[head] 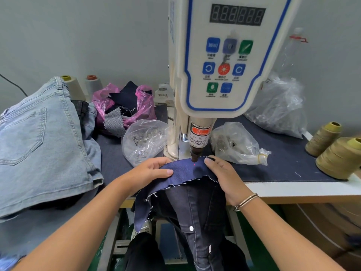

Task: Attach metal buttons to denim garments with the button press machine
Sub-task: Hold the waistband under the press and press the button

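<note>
Denim strip, dark blue and frayed, lies at frame center under the press tip, a red dot on it. My left hand pinches its left end, thumb on top. My right hand grips the right end, fingers curled. Two clear bags of buttons flank the press. Four thread cones: two upper left, two at right. Jeans lie at left.

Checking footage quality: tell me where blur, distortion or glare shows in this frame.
Head view: wide-angle bending curves the table edge and stretches the forearms; the machine panel labels are soft; clear bags show mild glare; both hands and the dark denim strip are sharp.
</note>
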A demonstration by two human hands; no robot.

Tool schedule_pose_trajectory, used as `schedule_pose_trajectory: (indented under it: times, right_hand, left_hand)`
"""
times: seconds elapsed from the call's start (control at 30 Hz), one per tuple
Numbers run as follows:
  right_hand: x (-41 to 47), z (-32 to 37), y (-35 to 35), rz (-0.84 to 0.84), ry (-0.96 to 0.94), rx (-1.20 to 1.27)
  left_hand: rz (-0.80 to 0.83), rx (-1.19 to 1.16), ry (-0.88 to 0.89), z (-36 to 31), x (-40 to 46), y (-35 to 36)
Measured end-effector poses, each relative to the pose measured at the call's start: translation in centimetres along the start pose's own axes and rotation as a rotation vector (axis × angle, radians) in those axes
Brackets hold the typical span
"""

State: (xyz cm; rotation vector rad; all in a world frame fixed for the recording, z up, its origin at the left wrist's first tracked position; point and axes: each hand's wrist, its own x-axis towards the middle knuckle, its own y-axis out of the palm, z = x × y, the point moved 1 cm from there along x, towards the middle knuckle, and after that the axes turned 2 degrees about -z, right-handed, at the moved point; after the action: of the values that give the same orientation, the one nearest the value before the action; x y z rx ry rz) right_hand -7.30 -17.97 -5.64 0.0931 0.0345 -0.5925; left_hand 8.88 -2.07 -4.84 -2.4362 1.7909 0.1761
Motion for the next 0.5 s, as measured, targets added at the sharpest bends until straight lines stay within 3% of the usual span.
schedule_pose_trajectory:
  times: [0.17,0.5]
  right_hand:
    - [-0.01,-0.16,-0.27,0.033,0.076,0.090]
    - [0.04,0.24,0.06,0.013,0.045,0.085]
  left_hand:
    - [0.033,-0.051,-0.064,0.38,0.18,-0.78]
    - [-0.009,-0.134,-0.102,0.74,0.79,-0.96]
